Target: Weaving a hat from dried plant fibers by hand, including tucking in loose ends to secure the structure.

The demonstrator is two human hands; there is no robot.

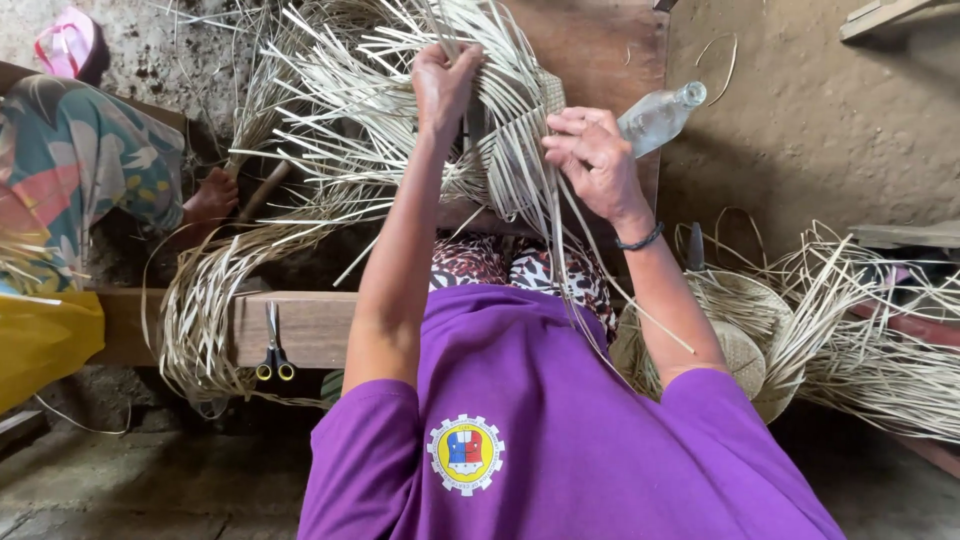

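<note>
Both hands grip the half-woven mat of pale straw strips [510,150] held above the lap: the left hand [445,85] clenches upper strands, the right hand [592,160] pinches the woven edge. A clear glass bottle [660,115] lies just right; yellow-handled scissors [274,350] rest on the wooden bench [320,325].

pale straw-cream strips [400,90], partly plaited into herringbone weave [515,150]. purple shirt [560,420] with round yellow badge [466,455], red, white and blue at centre. leopard-spotted cloth [500,262], brown and black on cream. dark bracelet [641,240]. clear glass bottle [660,115]. brown wooden table [600,45]. scissors [273,355] with yellow-ringed black handles. floral garment [80,170] in teal, pink, white. pink sandal [65,42]. yellow bag [40,340]. tan straw hat [745,345]. grey-brown earthen floor [820,120].
</note>
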